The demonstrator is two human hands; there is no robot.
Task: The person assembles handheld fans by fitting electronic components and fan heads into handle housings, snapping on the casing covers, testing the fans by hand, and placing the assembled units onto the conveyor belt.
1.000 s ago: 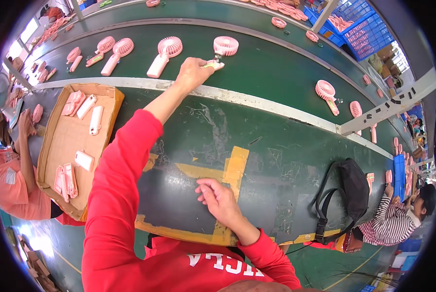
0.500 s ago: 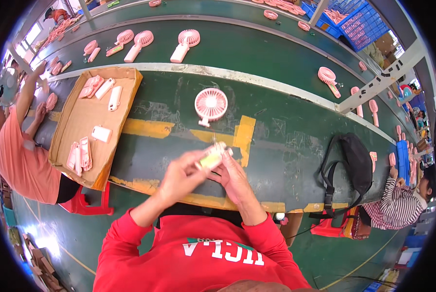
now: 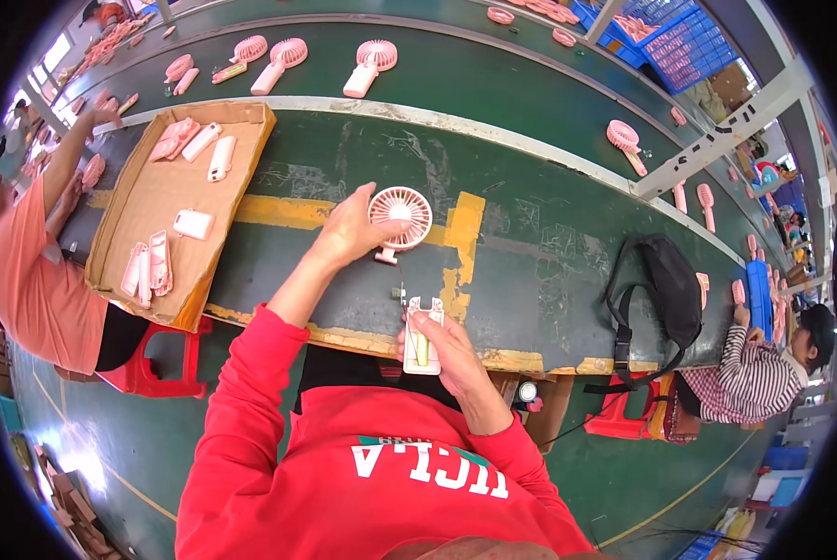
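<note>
The left hand (image 3: 348, 229) is at the fan head (image 3: 400, 217), thumb across the round pink grille and the other fingers around its left rim, so they are closed on it. The right hand (image 3: 451, 359) has its fingers clamped on the handle (image 3: 423, 367), thumb on top and the rest at the side and underneath. The handle is at the near edge of the tabletop (image 3: 549, 280), its open face up and its forked end toward the fan head, with a yellow-green strip (image 3: 422, 349) inside. The fan head is just beyond it, over the tabletop, and a thin dark wire (image 3: 402, 278) shows between the two. Yellow tape (image 3: 465, 224) lies on the tabletop just right of the fan head

To the left, a cardboard box (image 3: 147, 201) holds pink shells (image 3: 160, 264) in two groups, with one shell lying between them. A black bag (image 3: 670, 289) lies well to the right, its strap toward the near edge. Beyond the tabletop, a green belt (image 3: 493, 112) carries several pink fans (image 3: 376, 56), and a blue crate (image 3: 689, 51) stands farther back. A co-worker in a salmon shirt (image 3: 40, 289) sits at the left, another in stripes (image 3: 764, 369) at the right
</note>
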